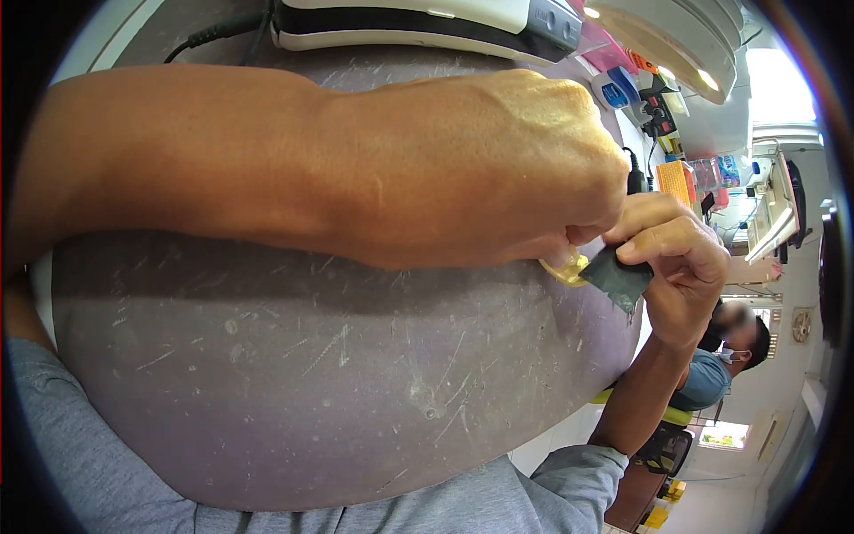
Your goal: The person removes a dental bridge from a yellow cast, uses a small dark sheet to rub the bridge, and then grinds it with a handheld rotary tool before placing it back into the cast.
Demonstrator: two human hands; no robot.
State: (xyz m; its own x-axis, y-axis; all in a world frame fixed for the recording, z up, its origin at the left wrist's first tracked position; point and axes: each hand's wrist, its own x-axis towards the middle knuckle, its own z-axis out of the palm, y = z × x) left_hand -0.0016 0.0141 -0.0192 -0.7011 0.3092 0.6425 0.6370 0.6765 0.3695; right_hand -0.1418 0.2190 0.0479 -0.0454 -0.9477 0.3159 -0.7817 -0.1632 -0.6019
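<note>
My left hand (498, 160) reaches across from the left with its back towards me and its fingers curled. Between its thumb and fingers is a shiny, curved yellow piece (569, 270), partly hidden by the hand. My right hand (680, 254) comes up from the lower right, thumb and fingers pinching a small, dark piece of sandpaper (620, 279). The sandpaper is bent and meets the yellow piece, both held above the scratched grey tabletop (382, 374). Most fingertips of my left hand are out of sight behind its knuckles.
A white and black device (409, 25) with a cable stands along the far edge. Beyond my hands are a blue and white jar (614, 92), an orange box (676, 182) and a plastic bottle (707, 173). A masked co-worker (712, 378) in blue sits to the right.
</note>
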